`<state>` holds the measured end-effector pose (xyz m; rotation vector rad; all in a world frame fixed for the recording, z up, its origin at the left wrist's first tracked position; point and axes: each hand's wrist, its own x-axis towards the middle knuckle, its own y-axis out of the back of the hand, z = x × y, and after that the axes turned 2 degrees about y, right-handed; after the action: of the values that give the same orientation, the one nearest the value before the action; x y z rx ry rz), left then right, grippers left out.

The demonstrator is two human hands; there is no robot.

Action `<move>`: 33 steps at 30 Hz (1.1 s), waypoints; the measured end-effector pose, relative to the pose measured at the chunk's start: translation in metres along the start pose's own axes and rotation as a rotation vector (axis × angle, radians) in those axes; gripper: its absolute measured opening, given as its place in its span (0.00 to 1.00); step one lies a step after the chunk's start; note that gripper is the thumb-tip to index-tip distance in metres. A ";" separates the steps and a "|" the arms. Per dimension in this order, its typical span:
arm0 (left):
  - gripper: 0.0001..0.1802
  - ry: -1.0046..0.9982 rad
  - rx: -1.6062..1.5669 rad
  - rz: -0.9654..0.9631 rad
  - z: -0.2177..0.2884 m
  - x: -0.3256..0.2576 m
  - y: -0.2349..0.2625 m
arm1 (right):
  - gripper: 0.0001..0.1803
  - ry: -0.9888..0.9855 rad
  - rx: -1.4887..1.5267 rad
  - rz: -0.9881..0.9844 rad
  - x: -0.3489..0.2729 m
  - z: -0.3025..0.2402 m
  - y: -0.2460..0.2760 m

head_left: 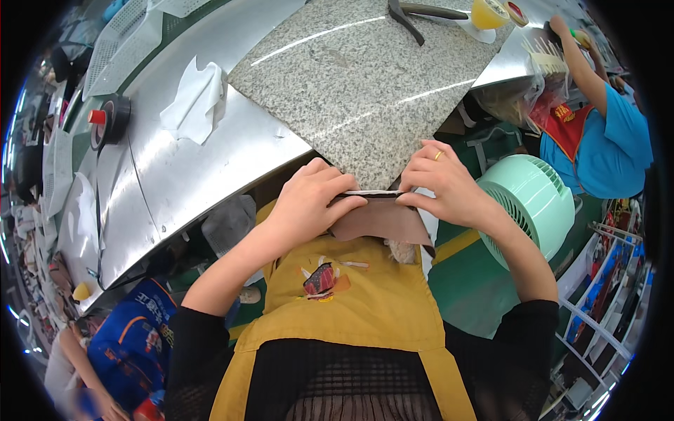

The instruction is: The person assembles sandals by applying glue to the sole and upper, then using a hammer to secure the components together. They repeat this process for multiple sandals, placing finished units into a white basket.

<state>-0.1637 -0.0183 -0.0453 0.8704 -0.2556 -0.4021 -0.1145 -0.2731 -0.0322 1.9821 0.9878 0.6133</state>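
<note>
A brown, leather-like piece with a pale upper edge is stretched between my two hands, just off the near corner of a speckled stone slab. My left hand pinches its left end, thumb below and fingers above. At the other end my right hand, with a ring on one finger, grips it the same way. The lower part of the piece hangs in front of my yellow apron. What lies behind its upper edge is hidden.
Pincers and a yellow-filled cup rest on the slab's far side. Left are a white cloth and a black tape roll on the metal table. A mint-green fan stands right. Co-workers sit on both sides.
</note>
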 end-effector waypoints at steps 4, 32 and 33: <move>0.13 0.098 -0.048 -0.040 0.010 0.005 0.000 | 0.09 -0.061 0.010 -0.048 0.003 0.005 0.011; 0.06 -0.020 -0.134 -0.073 0.010 0.074 -0.015 | 0.05 -0.163 -0.017 0.063 0.014 0.025 0.024; 0.06 -0.018 -0.180 -0.093 0.008 0.075 -0.014 | 0.05 -0.165 -0.017 0.054 0.013 0.026 0.025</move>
<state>-0.1030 -0.0652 -0.0475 0.7040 -0.1931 -0.5115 -0.0781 -0.2828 -0.0246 2.0148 0.8283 0.4769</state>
